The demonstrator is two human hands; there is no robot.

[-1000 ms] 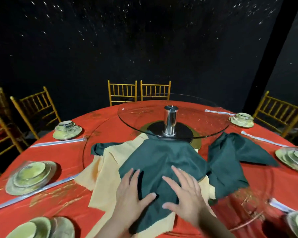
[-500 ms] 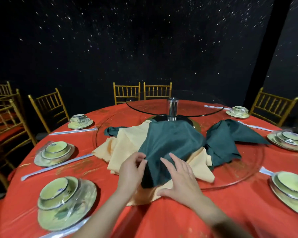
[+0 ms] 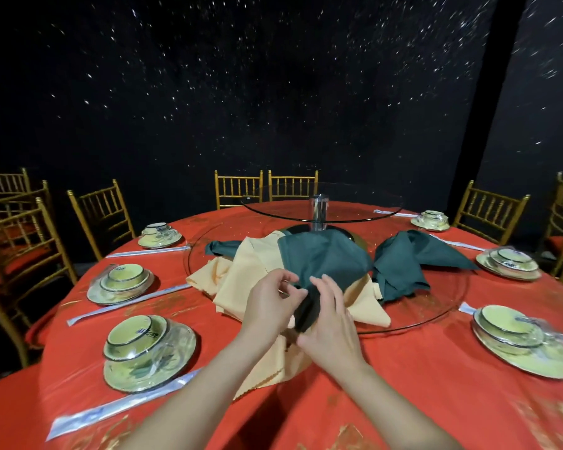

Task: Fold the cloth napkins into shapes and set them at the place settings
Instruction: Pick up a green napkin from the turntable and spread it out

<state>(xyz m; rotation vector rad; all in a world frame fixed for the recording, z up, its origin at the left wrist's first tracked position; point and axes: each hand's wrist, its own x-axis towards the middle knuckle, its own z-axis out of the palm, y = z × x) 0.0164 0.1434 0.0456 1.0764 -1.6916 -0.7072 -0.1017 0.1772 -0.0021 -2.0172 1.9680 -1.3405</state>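
Head view: the green napkin lies over yellow napkins at the near edge of the glass turntable. The left hand pinches the green napkin's near edge. The right hand curls round its bunched corner. Another green napkin lies just right. Plates ring the red table.

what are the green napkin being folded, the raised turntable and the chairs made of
Green napkin: matte woven cloth; it drapes and creases softly. Raised turntable: clear glossy glass, chairs showing through, on a shiny metal post. Chairs: gold-finished spindles, wood or metal, cannot tell.
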